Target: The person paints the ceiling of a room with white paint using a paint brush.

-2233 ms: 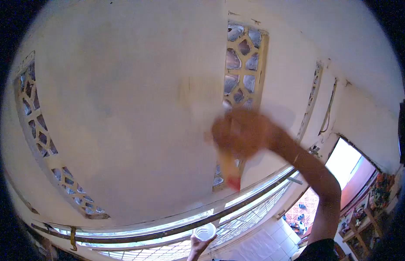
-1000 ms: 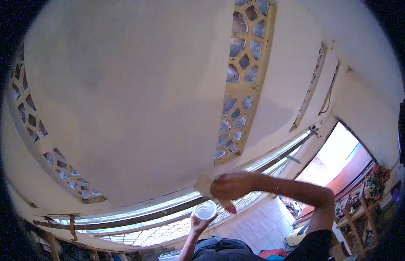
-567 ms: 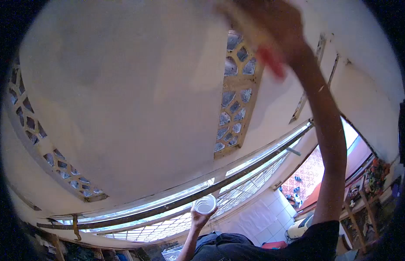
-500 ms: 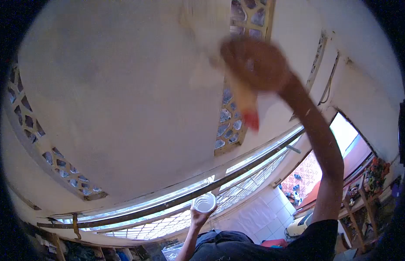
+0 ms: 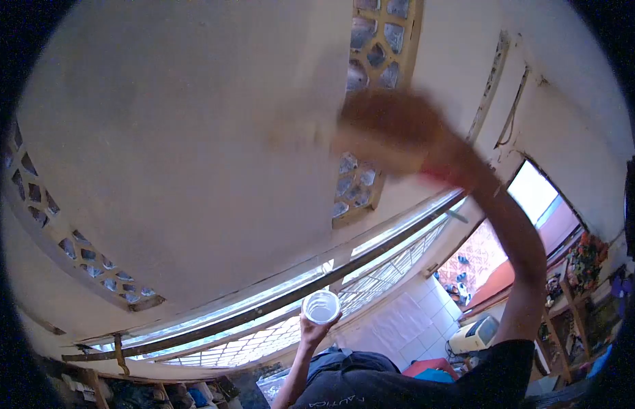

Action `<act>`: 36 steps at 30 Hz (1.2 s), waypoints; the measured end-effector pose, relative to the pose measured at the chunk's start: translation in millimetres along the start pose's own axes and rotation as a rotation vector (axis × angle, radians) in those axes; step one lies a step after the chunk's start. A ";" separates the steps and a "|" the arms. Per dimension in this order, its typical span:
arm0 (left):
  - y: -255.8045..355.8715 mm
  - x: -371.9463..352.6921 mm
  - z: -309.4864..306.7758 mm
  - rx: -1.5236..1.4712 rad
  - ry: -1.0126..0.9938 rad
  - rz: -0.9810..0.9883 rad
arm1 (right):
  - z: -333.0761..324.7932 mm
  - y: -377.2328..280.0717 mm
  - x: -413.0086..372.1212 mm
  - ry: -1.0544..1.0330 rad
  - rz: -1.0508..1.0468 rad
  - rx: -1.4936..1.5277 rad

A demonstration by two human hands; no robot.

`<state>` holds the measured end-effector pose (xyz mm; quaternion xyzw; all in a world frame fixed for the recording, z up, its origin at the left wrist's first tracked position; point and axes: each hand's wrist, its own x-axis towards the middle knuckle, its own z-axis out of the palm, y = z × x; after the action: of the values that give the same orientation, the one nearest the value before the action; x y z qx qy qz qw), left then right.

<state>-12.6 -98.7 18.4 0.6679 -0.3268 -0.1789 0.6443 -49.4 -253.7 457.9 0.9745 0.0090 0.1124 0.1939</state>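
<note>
My left hand is wrapped around a white cup low in the view. The cup's open mouth faces me and its inside looks white. Raised high at the right, my right hand is closed around a paintbrush with a pale handle and a red end. Motion smears the hand and the brush. The bristle end points left over the pale flat surface overhead; whether it touches cannot be made out.
Decorative openwork panels border the pale surface. A long dark rail runs below it, beside windows with white grilles. At the right are a doorway, wooden shelving and a cream-coloured container. Shelves stand at lower left.
My right hand has come lower, and the brush has swung from steeply slanted to nearly level, its red end moving right. My left hand still holds the cup in nearly the same place.
</note>
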 end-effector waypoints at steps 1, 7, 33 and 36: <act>12.6 -1.0 -1.6 -0.030 -0.058 -0.062 | -23.9 20.3 7.6 0.299 -0.217 -0.090; -18.5 0.5 -0.3 0.032 -0.018 -0.022 | -111.7 46.0 20.3 0.822 -0.217 -0.305; -5.9 -6.5 -3.2 0.018 0.013 -0.071 | -121.7 63.7 24.2 1.307 -0.423 -0.425; -4.2 -9.4 -2.2 0.031 0.028 -0.063 | -59.3 36.6 27.3 0.670 -0.338 -0.427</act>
<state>-17.1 -90.9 12.8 0.6902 -0.2992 -0.1850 0.6323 -36.9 -263.6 531.0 0.8071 0.2077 0.3884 0.3932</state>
